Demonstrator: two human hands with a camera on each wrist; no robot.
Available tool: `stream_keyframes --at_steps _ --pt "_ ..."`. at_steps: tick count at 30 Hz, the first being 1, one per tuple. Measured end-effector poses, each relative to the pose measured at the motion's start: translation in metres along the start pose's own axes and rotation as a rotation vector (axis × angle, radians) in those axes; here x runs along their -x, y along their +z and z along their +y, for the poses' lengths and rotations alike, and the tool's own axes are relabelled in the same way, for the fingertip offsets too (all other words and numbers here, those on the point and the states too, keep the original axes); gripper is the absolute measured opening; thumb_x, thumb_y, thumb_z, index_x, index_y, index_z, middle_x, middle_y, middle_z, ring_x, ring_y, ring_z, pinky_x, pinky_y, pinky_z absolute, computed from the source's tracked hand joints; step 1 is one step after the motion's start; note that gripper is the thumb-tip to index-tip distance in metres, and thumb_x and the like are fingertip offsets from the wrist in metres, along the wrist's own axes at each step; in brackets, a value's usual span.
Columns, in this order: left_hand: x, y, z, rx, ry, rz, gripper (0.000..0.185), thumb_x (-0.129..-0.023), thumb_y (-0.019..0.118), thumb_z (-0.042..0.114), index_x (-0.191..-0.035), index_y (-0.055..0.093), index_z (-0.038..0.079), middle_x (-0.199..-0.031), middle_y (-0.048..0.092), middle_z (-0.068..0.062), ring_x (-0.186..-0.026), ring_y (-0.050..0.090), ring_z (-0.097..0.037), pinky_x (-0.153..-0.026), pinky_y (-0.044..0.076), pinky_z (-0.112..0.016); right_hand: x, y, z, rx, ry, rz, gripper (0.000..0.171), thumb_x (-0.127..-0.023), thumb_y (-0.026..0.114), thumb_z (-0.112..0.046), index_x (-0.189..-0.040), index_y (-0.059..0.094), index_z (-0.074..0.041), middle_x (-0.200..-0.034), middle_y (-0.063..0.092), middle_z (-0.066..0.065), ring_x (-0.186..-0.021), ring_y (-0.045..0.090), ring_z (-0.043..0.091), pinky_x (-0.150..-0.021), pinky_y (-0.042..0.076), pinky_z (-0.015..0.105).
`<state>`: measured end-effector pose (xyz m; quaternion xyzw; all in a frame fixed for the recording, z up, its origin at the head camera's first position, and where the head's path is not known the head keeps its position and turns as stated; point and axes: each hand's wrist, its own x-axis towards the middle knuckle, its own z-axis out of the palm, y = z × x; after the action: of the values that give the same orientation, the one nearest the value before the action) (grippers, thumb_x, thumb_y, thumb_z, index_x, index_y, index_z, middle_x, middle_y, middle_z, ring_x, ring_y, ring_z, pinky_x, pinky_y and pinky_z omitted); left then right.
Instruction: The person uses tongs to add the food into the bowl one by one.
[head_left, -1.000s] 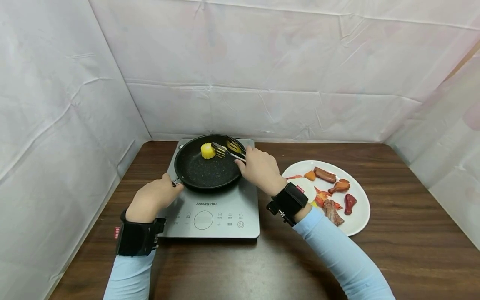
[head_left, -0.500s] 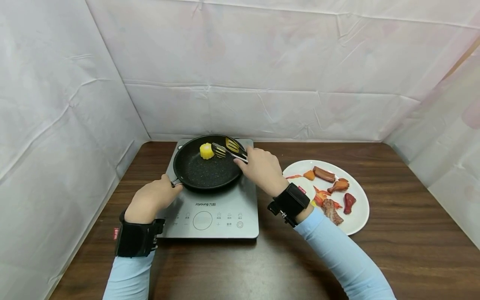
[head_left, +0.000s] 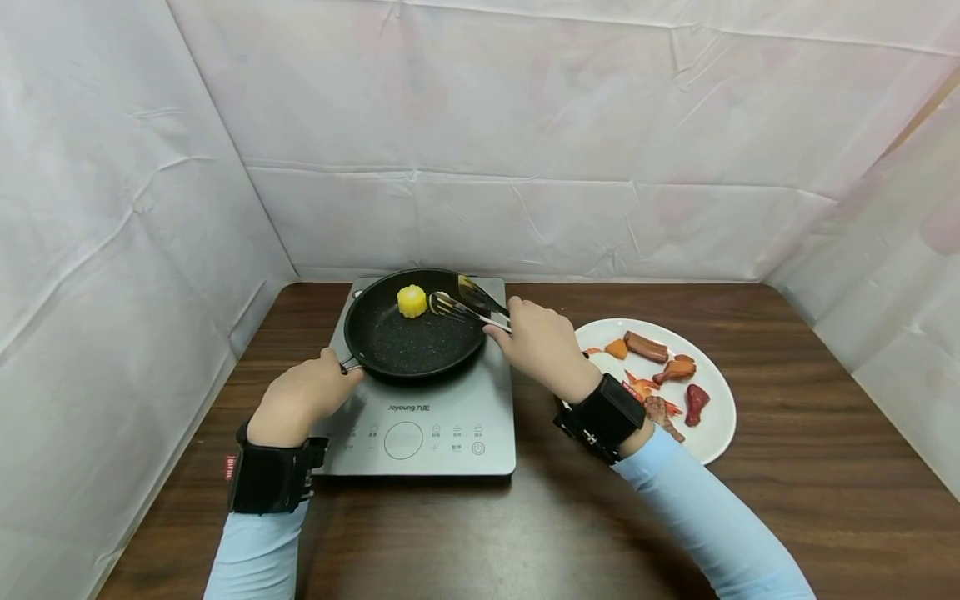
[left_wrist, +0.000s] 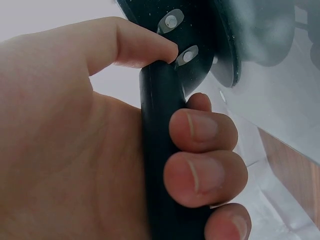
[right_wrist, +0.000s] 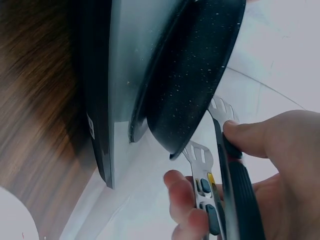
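Note:
My left hand [head_left: 300, 400] grips the black handle [left_wrist: 162, 150] of a frying pan [head_left: 412, 342], fingers curled round it in the left wrist view. The dark speckled pan sits on a silver induction cooktop [head_left: 450, 458]. Inside, near its far side, stands a yellow corn piece [head_left: 412, 302]. My right hand [head_left: 543, 346] holds tongs [head_left: 491, 319] with slotted, fork-like ends, thumb on one arm and fingers on the other in the right wrist view. The tong ends are spread apart over the pan's right side, one close beside the corn. Whether it touches the corn, I cannot tell.
To the right, a white oval plate [head_left: 716, 446] carries a sausage [head_left: 646, 347], a drumstick [head_left: 676, 369], a dark red meat piece [head_left: 696, 404], and other food, partly hidden by my right wrist. White sheeting [head_left: 480, 225] encloses the wooden table [head_left: 525, 542] behind and at the sides.
My right hand has shifted right with the tongs, and their ends have drawn slightly away from the corn piece. The left hand keeps its grip on the pan handle.

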<state>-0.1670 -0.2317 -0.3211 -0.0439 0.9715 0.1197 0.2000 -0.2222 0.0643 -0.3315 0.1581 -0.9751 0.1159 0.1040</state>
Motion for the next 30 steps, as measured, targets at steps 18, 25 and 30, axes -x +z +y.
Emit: stream_keyframes --at_steps 18,25,30 --pt "0.002 -0.002 -0.001 -0.007 0.009 0.006 0.079 -0.105 0.036 0.037 -0.149 0.015 -0.025 -0.142 0.045 -0.044 -0.121 0.057 -0.054 -0.095 0.05 -0.059 0.04 -0.024 0.032 0.021 0.027 0.013 0.043 -0.098 0.064 -0.047 -0.092 0.053 -0.005 -0.067 0.051 0.004 -0.051 0.05 0.02 -0.044 0.034 0.032" --pt "0.002 -0.001 -0.003 -0.009 0.0 0.01 0.077 -0.104 0.036 0.037 -0.148 0.017 -0.024 -0.137 0.05 -0.043 -0.112 0.062 -0.049 -0.089 0.052 -0.056 0.052 -0.03 0.045 0.034 0.041 0.026 0.043 -0.097 0.066 -0.043 -0.089 0.053 -0.003 -0.061 0.048 0.004 -0.05 0.047 0.019 -0.044 0.03 0.031" --pt "0.002 0.0 -0.005 -0.009 -0.001 0.006 0.077 -0.105 0.036 0.037 -0.148 0.017 -0.024 -0.134 0.052 -0.042 -0.108 0.064 -0.047 -0.086 0.053 -0.055 0.061 -0.034 0.057 0.022 0.101 -0.013 0.044 -0.098 0.065 -0.044 -0.094 0.055 -0.001 -0.06 0.049 0.005 -0.048 0.048 0.02 -0.043 0.031 0.031"
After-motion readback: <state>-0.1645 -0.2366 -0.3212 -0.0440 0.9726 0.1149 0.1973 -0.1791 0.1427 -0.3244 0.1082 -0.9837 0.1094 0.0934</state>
